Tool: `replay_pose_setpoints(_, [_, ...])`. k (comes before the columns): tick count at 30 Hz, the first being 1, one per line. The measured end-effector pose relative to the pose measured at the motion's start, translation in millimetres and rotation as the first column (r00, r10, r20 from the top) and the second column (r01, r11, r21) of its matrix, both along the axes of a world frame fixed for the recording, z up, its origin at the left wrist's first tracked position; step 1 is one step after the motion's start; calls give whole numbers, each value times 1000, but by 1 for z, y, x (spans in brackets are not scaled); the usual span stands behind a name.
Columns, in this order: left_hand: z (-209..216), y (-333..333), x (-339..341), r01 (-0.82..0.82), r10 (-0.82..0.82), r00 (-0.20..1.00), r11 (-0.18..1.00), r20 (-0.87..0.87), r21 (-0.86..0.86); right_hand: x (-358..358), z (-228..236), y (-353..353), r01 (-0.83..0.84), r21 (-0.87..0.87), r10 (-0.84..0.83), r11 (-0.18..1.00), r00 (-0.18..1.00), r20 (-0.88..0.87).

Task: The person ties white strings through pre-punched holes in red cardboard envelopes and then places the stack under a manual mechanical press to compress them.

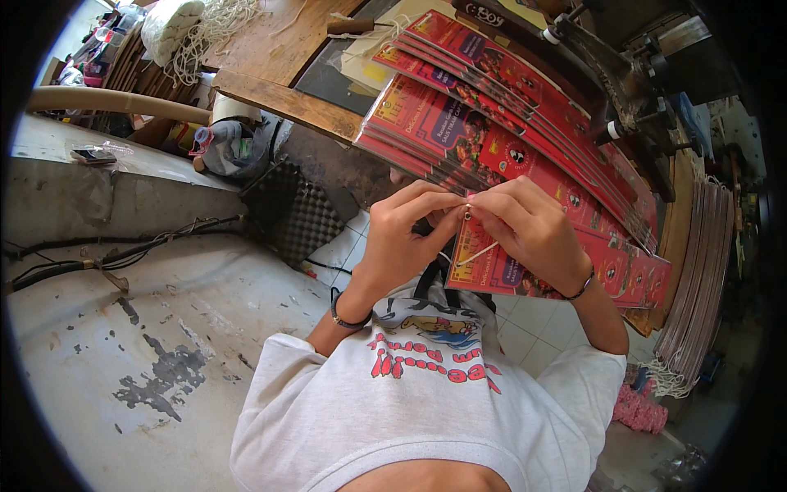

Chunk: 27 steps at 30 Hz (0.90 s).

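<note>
Close together in front of my chest, my left hand (410,234) and my right hand (529,230) pinch with thumbs and fingertips. They meet on a white cord (477,256) at the corner of a red printed sign (512,275). A small metal eyelet (467,215) shows just under the fingertips, and a length of the cord hangs below it across the sign. My right hand covers part of the sign's upper edge. The fingertips hide how the cord runs through the eyelet and whether it is knotted.
Overlapping stacks of similar red signs (418,111) lie on the wooden table (262,53) ahead. A dark metal machine (627,98) stands at far right, near a hanging bundle of corded sheets (697,262). White cords (217,37) lie at far left; a worn pale surface (156,328) fills the left side.
</note>
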<state>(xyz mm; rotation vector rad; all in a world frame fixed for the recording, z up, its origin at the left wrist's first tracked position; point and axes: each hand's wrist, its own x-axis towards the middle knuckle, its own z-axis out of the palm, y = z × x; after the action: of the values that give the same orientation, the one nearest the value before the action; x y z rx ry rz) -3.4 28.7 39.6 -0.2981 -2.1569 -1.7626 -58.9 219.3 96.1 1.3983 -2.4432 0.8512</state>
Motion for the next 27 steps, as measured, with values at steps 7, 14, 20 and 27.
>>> replay_pose_setpoints(7, [1, -2, 0, 37, -38, 999, 999, 39, 35, 0, 0, 0, 2, 30, -1, 1000, 999, -39])
replay_pose_setpoints(14, [0, 0, 0, -31, 30, 999, 999, -17, -10, -1, -5, -1, 7, 21, -7, 1000, 999, -33])
replay_pose_setpoints(20, [-1, 0, 1, -16, 16, 1000, 1000, -4, 19, 0, -5, -1, 14, -21, -14, 1000, 999, -29])
replay_pose_setpoints(27, [0, -2, 1, 32, -34, 999, 997, 29, 67, 1, 1, 1, -12, 3, 12, 1000, 998, -66])
